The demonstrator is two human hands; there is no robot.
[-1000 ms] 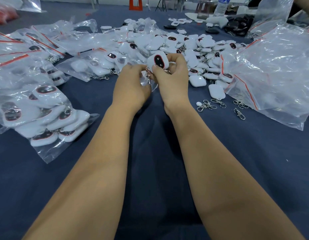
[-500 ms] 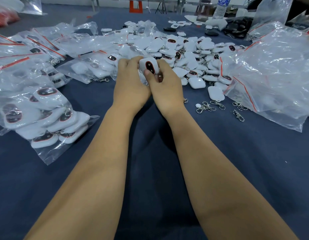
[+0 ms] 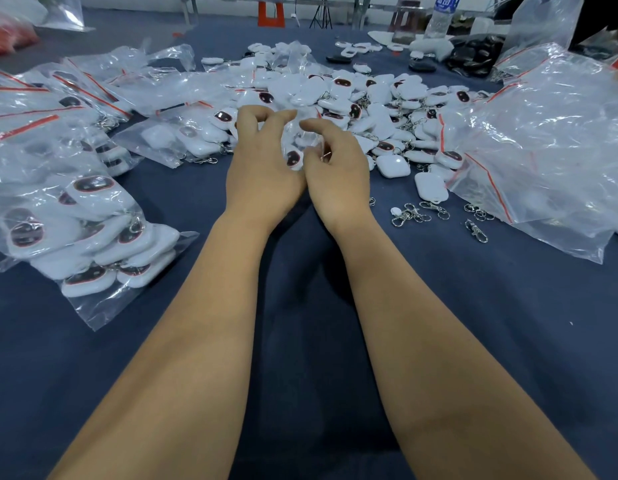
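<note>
My left hand [image 3: 262, 168] and my right hand [image 3: 335, 171] are close together over the dark blue table [image 3: 300, 306], fingers curled. Between them is a small clear plastic bag [image 3: 300, 135] with a white keychain case [image 3: 293, 158] in it, its dark oval face showing. Both hands pinch the bag; my right fingers hold its red-striped edge. My thumbs are mostly hidden.
A heap of loose white cases [image 3: 369, 98] lies just behind my hands. Filled clear bags [image 3: 86, 237] lie at the left, large crumpled bags [image 3: 542, 150] at the right. Loose metal clasps [image 3: 414, 213] are scattered at the right front. A bottle [image 3: 440, 19] stands far back.
The white case was held bare between my fingertips; it has dropped lower and now sits inside a clear bag between my hands. My fingers have spread apart above it.
</note>
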